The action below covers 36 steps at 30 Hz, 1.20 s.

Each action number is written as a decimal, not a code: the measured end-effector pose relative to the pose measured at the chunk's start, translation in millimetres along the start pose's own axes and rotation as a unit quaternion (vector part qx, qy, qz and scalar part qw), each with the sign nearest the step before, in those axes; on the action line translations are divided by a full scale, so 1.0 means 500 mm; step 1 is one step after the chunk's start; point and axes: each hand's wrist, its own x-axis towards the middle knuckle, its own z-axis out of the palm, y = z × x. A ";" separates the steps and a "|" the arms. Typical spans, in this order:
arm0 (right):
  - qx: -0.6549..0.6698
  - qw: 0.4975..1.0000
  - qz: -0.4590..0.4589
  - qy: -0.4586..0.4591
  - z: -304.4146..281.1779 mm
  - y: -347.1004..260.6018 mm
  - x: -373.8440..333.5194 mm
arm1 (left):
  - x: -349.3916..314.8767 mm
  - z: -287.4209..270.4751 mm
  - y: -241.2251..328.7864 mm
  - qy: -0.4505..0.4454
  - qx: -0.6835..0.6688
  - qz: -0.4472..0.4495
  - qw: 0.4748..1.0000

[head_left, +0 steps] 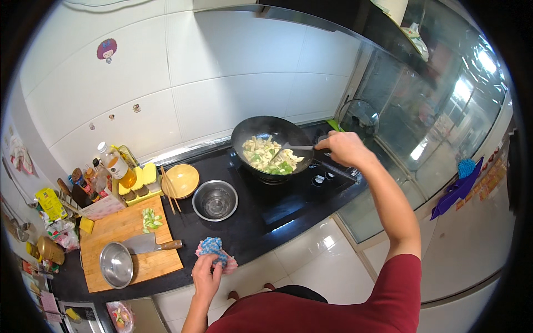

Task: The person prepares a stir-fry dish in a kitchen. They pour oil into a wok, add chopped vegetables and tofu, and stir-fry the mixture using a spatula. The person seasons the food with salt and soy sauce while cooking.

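Note:
In the head view my right hand (341,149) is closed around the handle of a spatula (300,147). The spatula's head reaches into a black wok (297,130) on the cooktop, among pale chopped pieces and green vegetable pieces (285,165). The wok's long handle (336,171) points right, below my right hand. At the counter's front edge my left hand (205,277) has its fingers closed on a blue-and-white dishcloth (212,245), which lies over a pink cloth (229,265). Part of the fingertips is hidden against the cloth.
Left of the wok stand a metal bowl (215,190) with liquid, a yellow plate (187,176) and chopsticks (168,188). A cutting board (150,272) carries cut scallions (150,220), a cleaver (141,244) and a tilted steel bowl (114,269). Bottles (117,166) and a glass lid (360,119) stand farther back.

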 end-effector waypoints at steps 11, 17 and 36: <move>0.043 0.998 0.055 -0.007 0.174 -0.002 0.066 | 0.002 0.013 0.022 -0.022 -0.002 -0.031 0.999; 0.116 0.983 0.135 0.036 0.176 0.035 0.111 | -0.006 -0.002 0.023 0.008 0.025 -0.045 0.999; 0.116 0.992 0.054 -0.005 0.102 -0.012 0.154 | -0.032 -0.005 0.032 0.034 0.018 -0.083 0.996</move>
